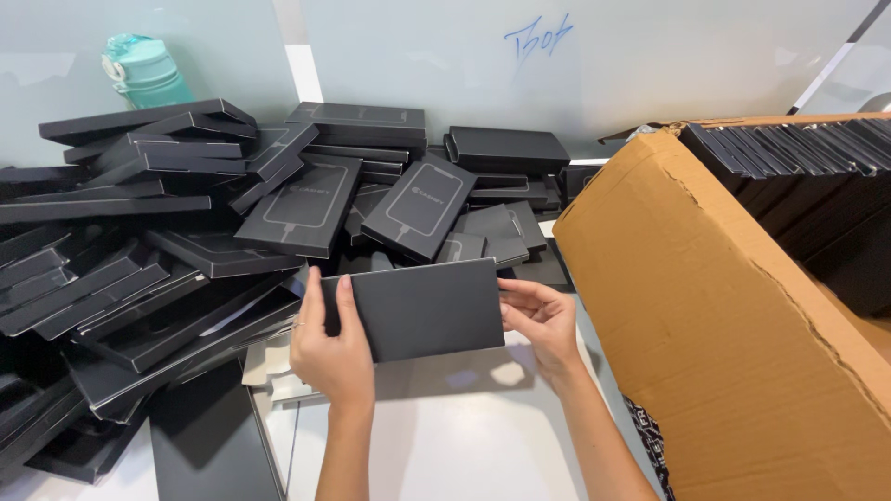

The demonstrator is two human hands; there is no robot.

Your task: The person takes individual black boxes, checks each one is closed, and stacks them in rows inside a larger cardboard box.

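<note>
Holding flat matte-black rectangular cardboard box (422,309) up over white tabletop (445,436), both hands clamped on it. Left hand (332,348) gripping left end, thumb on front. Right hand (543,320) pinching right edge with fingertips. Sitting right behind: messy heap of matching black flat boxes (186,232). Leaning at right: big brown corrugated carton (705,306), packed with more. Peeking at back left: teal plastic bottle (144,70).
</note>
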